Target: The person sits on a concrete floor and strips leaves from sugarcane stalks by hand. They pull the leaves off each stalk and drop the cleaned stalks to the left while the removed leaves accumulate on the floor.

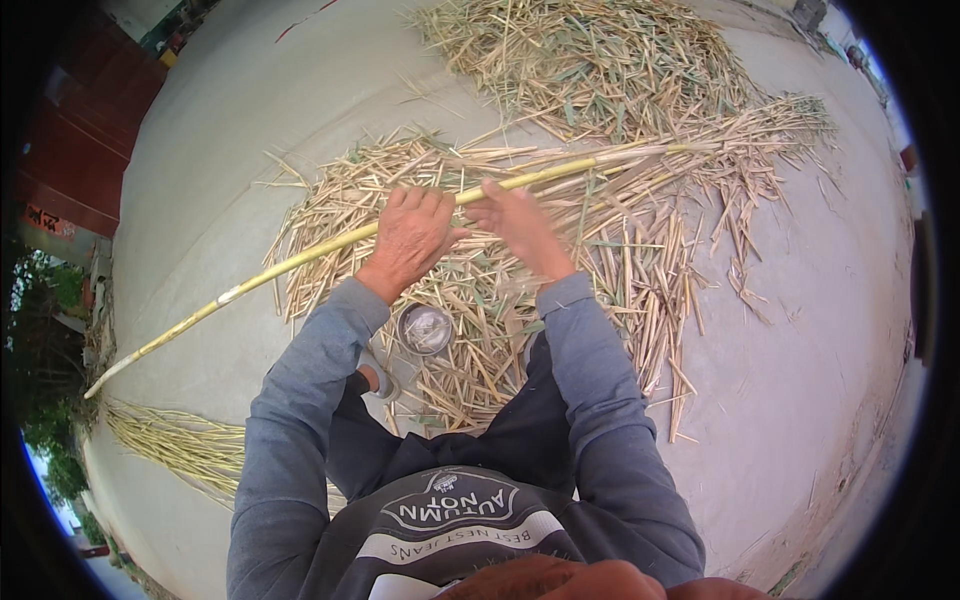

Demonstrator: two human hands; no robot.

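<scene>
A long yellow-green reed stalk [550, 172] runs slantwise in front of me, from the low left up to the far right. My left hand [410, 235] is closed round its middle, the back of the hand uppermost. Just to the right, my right hand [522, 232] is also at the stalk, its index finger over the top and its other fingers bent beneath; motion blurs it. Stripped dry leaves and husks [480, 265] lie heaped under both hands. Close below my left wrist stands a small round metal tin [402, 328] with something pale inside.
A larger heap of dry leaves [600, 65] lies on the concrete floor [800, 370] at the back. On the left, a bundle of thin yellow stalks [185, 440] rests on the ground. Dark red doors [85, 120] and green plants [60, 350] line the far left edge.
</scene>
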